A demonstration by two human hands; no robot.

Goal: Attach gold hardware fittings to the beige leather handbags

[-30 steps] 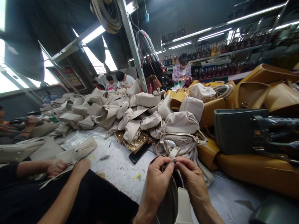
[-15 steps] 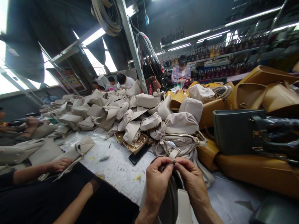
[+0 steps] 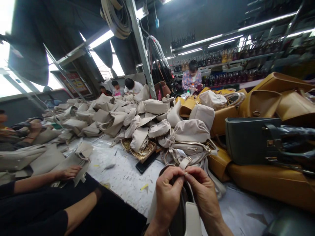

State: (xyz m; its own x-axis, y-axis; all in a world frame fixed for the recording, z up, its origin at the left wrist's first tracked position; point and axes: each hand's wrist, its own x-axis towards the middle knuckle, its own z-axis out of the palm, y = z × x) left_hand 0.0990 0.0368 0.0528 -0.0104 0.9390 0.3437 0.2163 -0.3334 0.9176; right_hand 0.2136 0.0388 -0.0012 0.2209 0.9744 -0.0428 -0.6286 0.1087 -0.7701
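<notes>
A beige handbag (image 3: 193,214) with a dark inside stands open right below me, its flat strap hanging between my wrists. At its top edge my left hand (image 3: 169,193) is closed in a pinch, thumb against forefinger. My right hand (image 3: 205,195) pinches the same spot, the fingertips of both hands meeting. A tiny pale gold bit (image 3: 185,173) shows between them, too small to name. Just beyond the fingers lies a light strap with a metal buckle (image 3: 187,161). Part of the handbag is hidden by my hands.
Cardboard trays of small gold hardware (image 3: 144,154) lie ahead, beside a black phone (image 3: 145,165). Beige bags (image 3: 157,106) pile up behind. A dark green handbag (image 3: 246,141) rests on mustard bags (image 3: 270,180) at right. A co-worker's hand (image 3: 71,172) holds a beige piece at left.
My pinched fingertips have shifted slightly, and a gold bit now shows between them. At left, the co-worker's hand and the beige piece have moved. My view has turned a little.
</notes>
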